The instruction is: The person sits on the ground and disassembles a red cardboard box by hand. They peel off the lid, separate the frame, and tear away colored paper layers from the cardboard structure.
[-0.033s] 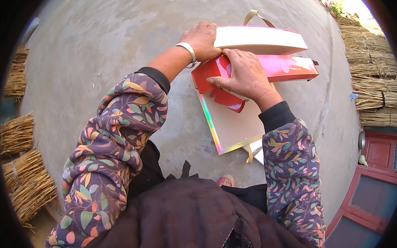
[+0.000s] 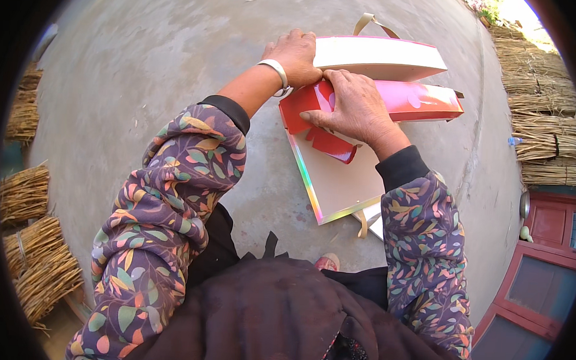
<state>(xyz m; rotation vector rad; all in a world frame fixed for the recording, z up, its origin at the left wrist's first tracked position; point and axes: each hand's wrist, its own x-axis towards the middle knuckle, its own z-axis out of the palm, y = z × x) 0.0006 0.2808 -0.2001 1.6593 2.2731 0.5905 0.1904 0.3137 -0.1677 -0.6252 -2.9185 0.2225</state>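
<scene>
- Nearest you, your dark lap fills the lower edge, and the toe of one shoe [image 2: 327, 262] shows on the concrete ground [image 2: 178, 55] just past it.
- Just beyond the shoe lies a flat cardboard panel [image 2: 338, 182] – plain tan face, an iridescent rainbow strip along its left and near edges, a tan ribbon handle [image 2: 361, 224] at its near corner.
- Your right hand [image 2: 354, 109] lies palm-down with fingers spread and flat, pressing a red folded flap [image 2: 315, 127] onto the far part of that panel; it grips nothing.
- Your left hand [image 2: 297, 53], a pale bangle [image 2: 276, 75] at the wrist, is curled onto the near-left corner of the box's white side panel [image 2: 378, 57]; how tightly it clamps you cannot tell.
- Behind the right hand a glossy pink panel [image 2: 424, 101] runs off to the right, touching the white one above it; a tan loop handle [image 2: 369, 21] rises at the far edge.
- Open concrete spreads to your left and ahead – wide room there.
- Straw bundles [image 2: 35, 234] line the left rim, more bundles [image 2: 544, 106] the far right; a red door [image 2: 538, 277] closes the right side.
</scene>
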